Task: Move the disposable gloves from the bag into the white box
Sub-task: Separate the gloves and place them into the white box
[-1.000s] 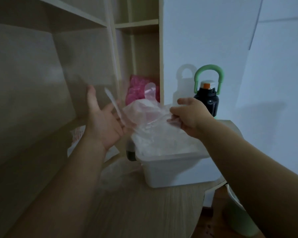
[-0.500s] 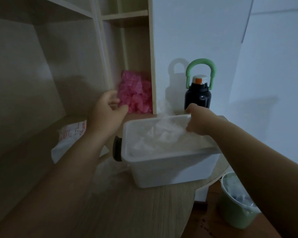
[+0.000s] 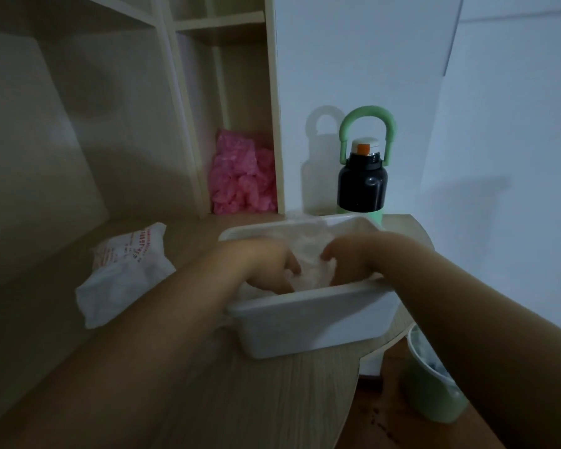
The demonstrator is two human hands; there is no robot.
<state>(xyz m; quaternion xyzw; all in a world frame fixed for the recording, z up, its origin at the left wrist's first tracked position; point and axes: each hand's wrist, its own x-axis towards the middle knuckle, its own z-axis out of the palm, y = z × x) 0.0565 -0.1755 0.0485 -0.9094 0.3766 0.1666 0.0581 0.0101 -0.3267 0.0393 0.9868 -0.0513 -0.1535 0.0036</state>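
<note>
The white box (image 3: 308, 314) stands on the wooden desk, right of the middle. Crumpled translucent disposable gloves (image 3: 310, 254) fill it. Both my hands are down inside the box, on either side of the pile. My left hand (image 3: 266, 265) has its knuckles up and its fingers pointing down into the gloves, with the tips hidden. My right hand (image 3: 348, 260) has its fingers curled over the gloves near the right wall. The white bag with red print (image 3: 127, 273) lies slumped on the desk, to the left of the box and apart from both hands.
A black bottle with a green handle (image 3: 363, 179) stands just behind the box. Pink crumpled plastic (image 3: 242, 178) fills a shelf niche at the back. A green bin (image 3: 434, 387) sits on the floor past the desk's rounded right edge.
A second ago both hands held a glove up above the box. My right hand pushed it down inside, and my left hand has now come into the box as well.
</note>
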